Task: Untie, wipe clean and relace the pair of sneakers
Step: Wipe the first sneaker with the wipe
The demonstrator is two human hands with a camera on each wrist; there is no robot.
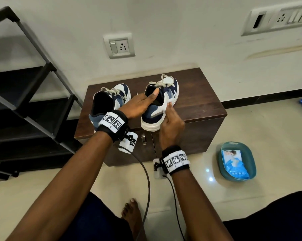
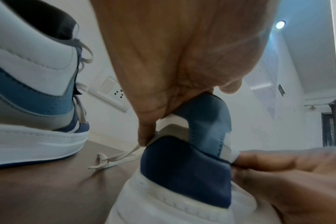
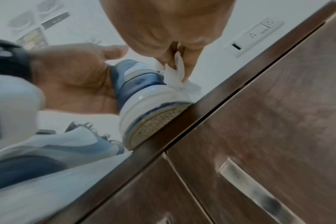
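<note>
Two white and blue sneakers stand on a dark wooden cabinet point(image 1: 202, 100). The left sneaker point(image 1: 110, 101) stands untouched, its laces in place. My left hand point(image 1: 139, 105) grips the collar of the right sneaker point(image 1: 161, 100), thumb inside the opening, with the heel raised past the cabinet's front edge. My right hand point(image 1: 171, 122) pinches a white wet wipe point(image 3: 176, 72) against the sneaker's right side above the white sole point(image 3: 153, 103). A loose lace end point(image 2: 113, 159) lies on the cabinet top between the shoes.
A teal basin point(image 1: 237, 162) holding a blue pack of wipes sits on the tiled floor at the right. A black shoe rack point(image 1: 33, 101) stands at the left. The cabinet doors have metal handles point(image 3: 259, 192). My bare foot point(image 1: 131, 213) is on the floor below.
</note>
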